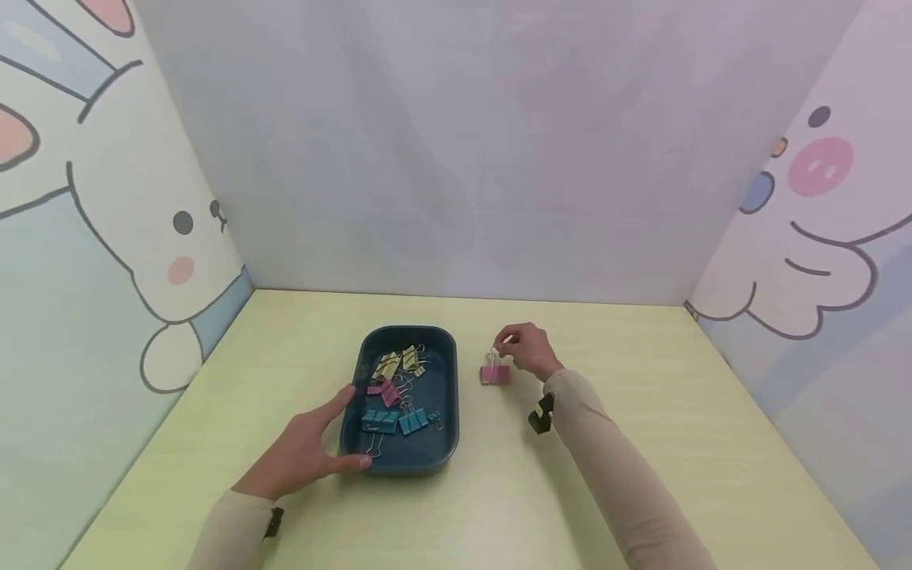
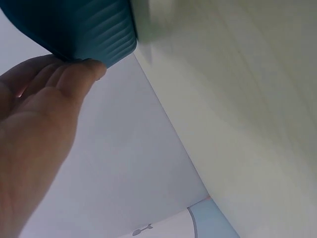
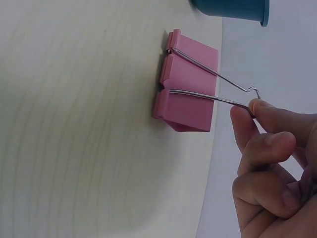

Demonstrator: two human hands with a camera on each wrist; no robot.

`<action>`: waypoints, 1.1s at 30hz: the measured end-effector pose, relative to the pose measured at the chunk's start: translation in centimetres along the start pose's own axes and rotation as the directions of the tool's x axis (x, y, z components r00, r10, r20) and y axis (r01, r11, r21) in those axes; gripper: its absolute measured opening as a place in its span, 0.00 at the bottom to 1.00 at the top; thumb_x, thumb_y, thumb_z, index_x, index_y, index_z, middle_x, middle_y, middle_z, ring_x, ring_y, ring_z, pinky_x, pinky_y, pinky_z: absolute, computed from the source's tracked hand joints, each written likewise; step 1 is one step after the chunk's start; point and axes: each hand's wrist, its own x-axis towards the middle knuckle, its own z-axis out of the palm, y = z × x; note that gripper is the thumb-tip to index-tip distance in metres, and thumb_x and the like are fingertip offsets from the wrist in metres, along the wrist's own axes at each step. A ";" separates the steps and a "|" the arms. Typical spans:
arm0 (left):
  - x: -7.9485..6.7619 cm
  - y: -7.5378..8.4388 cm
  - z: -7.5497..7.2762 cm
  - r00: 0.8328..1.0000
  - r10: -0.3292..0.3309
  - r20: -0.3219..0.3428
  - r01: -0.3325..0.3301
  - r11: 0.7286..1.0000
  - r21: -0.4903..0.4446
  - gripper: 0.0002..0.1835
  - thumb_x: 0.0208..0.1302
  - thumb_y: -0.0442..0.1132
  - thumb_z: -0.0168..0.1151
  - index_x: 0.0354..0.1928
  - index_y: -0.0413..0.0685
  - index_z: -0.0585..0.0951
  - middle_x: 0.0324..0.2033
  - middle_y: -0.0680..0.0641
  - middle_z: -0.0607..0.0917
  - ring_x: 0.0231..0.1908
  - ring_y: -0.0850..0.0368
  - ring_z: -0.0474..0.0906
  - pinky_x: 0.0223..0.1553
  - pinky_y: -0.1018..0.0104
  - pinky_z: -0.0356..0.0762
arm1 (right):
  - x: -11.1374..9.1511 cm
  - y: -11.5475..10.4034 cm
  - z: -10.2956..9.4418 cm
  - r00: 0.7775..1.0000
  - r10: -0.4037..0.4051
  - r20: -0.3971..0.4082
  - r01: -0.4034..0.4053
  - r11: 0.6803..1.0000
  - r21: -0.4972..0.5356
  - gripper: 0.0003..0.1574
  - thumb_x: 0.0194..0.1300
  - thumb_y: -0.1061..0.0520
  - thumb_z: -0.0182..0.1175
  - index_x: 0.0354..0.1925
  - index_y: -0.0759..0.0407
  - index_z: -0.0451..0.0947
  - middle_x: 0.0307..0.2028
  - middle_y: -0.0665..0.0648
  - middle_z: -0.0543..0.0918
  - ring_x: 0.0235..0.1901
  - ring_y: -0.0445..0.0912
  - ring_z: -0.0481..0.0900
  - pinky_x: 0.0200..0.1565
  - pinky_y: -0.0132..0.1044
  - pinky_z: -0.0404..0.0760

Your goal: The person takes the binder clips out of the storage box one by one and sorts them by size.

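Observation:
My right hand [image 1: 530, 349] pinches the wire handle of a large pink binder clip [image 1: 495, 374] between thumb and index finger, just right of the tray. In the right wrist view the pink clip [image 3: 193, 82] hangs tilted from that handle, close to the table; contact with it cannot be told. My left hand [image 1: 302, 447] holds the dark teal tray [image 1: 445, 455] by its left rim and near-left corner. Inside the tray lie yellow binder clips [image 1: 387, 366] at the back, pink clips [image 1: 389, 393] in the middle and blue clips [image 1: 380, 421] toward the front.
The pale wooden table [image 1: 641, 443] spreads around the tray. A plain whitish wall [image 1: 456, 158] stands at the back, with cartoon-printed panels [image 1: 164, 261] at left and right. Dark wrist devices [image 1: 541, 414] sit at both sleeves.

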 end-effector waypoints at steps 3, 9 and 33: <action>0.1 0.1 -0.1 1.000 0.005 0.005 -0.005 1.000 0.004 0.65 0.45 0.69 0.75 0.80 0.53 0.53 0.77 0.38 0.60 0.74 0.30 0.58 0.68 0.32 0.68 | -0.1 0.0 -0.1 1.000 0.002 -0.010 -0.002 1.000 -0.002 0.07 0.65 0.64 0.63 0.41 0.62 0.86 0.34 0.61 0.89 0.21 0.41 0.72 0.23 0.28 0.72; 0.0 0.0 -0.1 1.000 0.011 0.004 -0.011 1.000 0.003 0.64 0.46 0.69 0.74 0.80 0.53 0.53 0.77 0.38 0.61 0.74 0.31 0.59 0.68 0.33 0.69 | -0.2 0.1 -0.3 0.999 -0.014 -0.052 0.009 0.996 -0.093 0.15 0.69 0.57 0.62 0.51 0.61 0.84 0.38 0.65 0.90 0.25 0.42 0.78 0.25 0.29 0.76; 0.1 -0.1 -0.2 1.000 0.023 -0.005 -0.024 1.000 -0.010 0.64 0.47 0.68 0.74 0.80 0.52 0.53 0.78 0.39 0.59 0.75 0.31 0.57 0.69 0.32 0.67 | -0.5 -2.7 0.2 0.984 -0.078 -0.159 0.068 0.996 -0.064 0.13 0.69 0.54 0.60 0.47 0.55 0.87 0.36 0.63 0.91 0.26 0.46 0.81 0.25 0.29 0.72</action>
